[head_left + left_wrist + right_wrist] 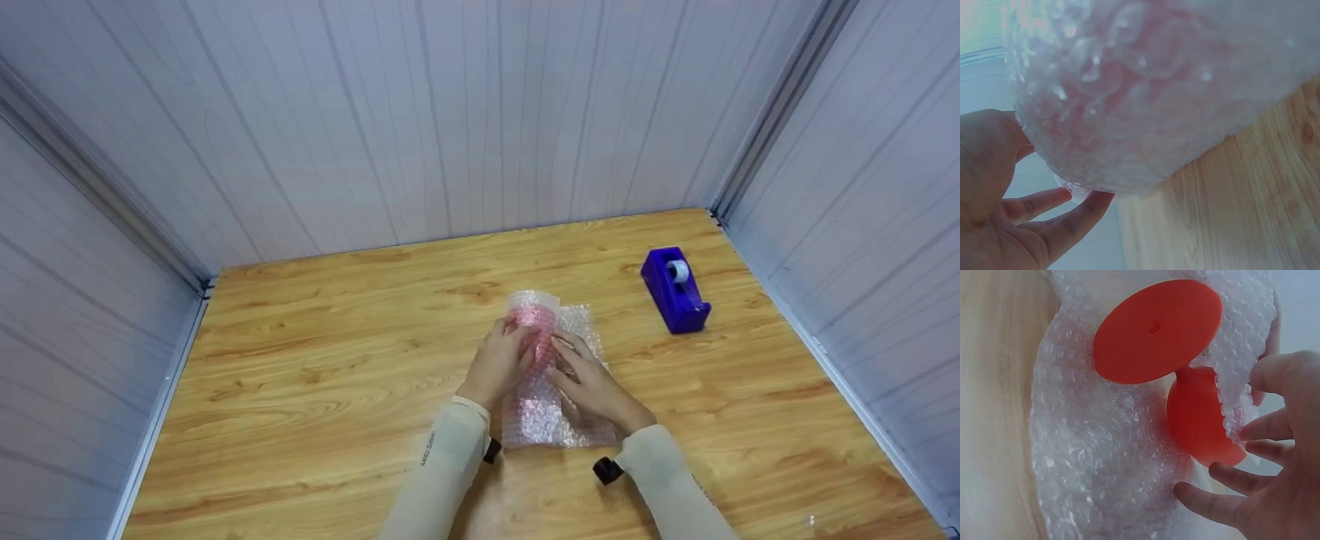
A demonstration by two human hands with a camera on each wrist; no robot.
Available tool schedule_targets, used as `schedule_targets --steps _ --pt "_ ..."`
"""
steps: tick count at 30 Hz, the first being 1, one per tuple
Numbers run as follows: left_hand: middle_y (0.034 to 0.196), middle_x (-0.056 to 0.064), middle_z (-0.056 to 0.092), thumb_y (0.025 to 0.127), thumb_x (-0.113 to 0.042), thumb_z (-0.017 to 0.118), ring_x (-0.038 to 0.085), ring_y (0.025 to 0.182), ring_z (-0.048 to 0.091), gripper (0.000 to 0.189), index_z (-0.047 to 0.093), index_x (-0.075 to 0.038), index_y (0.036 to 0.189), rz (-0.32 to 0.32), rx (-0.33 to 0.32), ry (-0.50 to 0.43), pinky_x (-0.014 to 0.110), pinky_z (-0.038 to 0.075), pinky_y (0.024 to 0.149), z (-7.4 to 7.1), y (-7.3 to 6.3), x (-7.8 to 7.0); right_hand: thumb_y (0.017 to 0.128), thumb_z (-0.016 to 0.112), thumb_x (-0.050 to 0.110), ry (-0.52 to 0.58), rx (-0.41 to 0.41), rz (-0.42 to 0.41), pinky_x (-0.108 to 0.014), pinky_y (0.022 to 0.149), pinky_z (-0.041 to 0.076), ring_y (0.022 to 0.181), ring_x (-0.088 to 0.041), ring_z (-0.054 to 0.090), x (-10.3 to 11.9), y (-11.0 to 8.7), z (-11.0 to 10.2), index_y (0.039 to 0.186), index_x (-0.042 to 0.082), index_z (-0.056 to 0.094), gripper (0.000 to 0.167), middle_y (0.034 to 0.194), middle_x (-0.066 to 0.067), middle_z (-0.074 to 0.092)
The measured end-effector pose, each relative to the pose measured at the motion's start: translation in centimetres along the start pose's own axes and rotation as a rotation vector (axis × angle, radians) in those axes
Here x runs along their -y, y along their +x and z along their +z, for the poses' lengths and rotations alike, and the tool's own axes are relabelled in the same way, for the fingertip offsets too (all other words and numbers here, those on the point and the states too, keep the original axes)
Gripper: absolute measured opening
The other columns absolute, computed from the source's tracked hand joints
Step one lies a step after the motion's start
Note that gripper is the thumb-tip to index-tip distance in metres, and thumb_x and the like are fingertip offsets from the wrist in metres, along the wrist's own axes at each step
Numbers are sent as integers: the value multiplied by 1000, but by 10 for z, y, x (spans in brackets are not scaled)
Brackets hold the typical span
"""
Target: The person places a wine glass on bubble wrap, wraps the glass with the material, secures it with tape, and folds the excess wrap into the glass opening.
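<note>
Nearest the viewer, at the lower edge of the head view, two pale sleeves (pixel 437 476) are seen reaching forward over a wood-grained desk (pixel 315 360); dark lettering is printed on the left one. A small black device (pixel 606 471) is worn at each wrist. Just beyond, at the middle of the desk, a sheet of clear bubble wrap (pixel 538 401) is spread, its left part folded into a roll and its right part lying flat. Inside the roll, a red goblet-shaped object (pixel 1157 332) is held; in the right wrist view its round, flat base is left uncovered and pointed towards the person, while its rounded bowl is partly covered by the wrap's edge. From above, it is shown only as a pink tint through the plastic. The roll is gripped from the left by the left hand (pixel 500 360), with fingers and thumb curved round it. On the right side, the wrap's edge is touched by the right hand (pixel 592 381), its fingers spread and loosely bent. Farther off to the right, well apart, a blue tape dispenser (pixel 673 296) is placed, fitted with a pale roll of tape (pixel 677 271). Behind everything, the desk is bordered by a white panelled wall (pixel 450 112).
</note>
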State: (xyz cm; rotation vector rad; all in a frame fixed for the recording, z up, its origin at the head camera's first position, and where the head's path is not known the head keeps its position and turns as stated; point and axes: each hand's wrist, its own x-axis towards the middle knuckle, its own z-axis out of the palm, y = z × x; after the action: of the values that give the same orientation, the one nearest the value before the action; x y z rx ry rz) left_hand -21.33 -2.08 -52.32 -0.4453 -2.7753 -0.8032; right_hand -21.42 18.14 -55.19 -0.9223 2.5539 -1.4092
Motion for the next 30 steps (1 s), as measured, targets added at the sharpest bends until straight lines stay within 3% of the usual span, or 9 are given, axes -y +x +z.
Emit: schedule_targets --steps 5,10,17,22,30 --pt "137 26 53 96 -17 68 42 118 58 31 68 -13 126 25 -19 -3 52 50 96 0 -1 2 102 59 15 49 44 53 -48 104 44 126 -42 52 1 0 -2 154 -4 30 62 160 -19 25" --pt "137 26 54 97 -16 66 42 118 58 32 67 -12 129 35 -28 -37 52 50 96 -1 -3 6 103 58 17 63 70 66 -50 103 45 125 -41 53 2 1 -2 159 5 23 67 159 -19 27" --pt "131 21 58 99 -14 58 39 110 63 28 63 -10 127 -20 -5 -84 48 54 91 -4 -3 6 102 58 12 51 66 7 -48 101 47 122 -40 55 0 3 -4 157 3 27 64 157 -21 30" --pt "124 17 61 102 -12 53 35 105 65 22 60 -7 122 -44 -27 -128 43 55 88 -3 -2 6 102 57 12 40 66 10 -47 101 47 121 -39 56 -2 2 -6 157 4 28 63 157 -21 29" --pt "135 16 57 99 -12 61 33 121 58 27 63 -8 125 -67 -8 -153 43 47 102 -4 -1 6 103 57 18 12 72 39 -47 99 49 117 -35 59 -2 0 -8 157 5 28 63 158 -19 30"
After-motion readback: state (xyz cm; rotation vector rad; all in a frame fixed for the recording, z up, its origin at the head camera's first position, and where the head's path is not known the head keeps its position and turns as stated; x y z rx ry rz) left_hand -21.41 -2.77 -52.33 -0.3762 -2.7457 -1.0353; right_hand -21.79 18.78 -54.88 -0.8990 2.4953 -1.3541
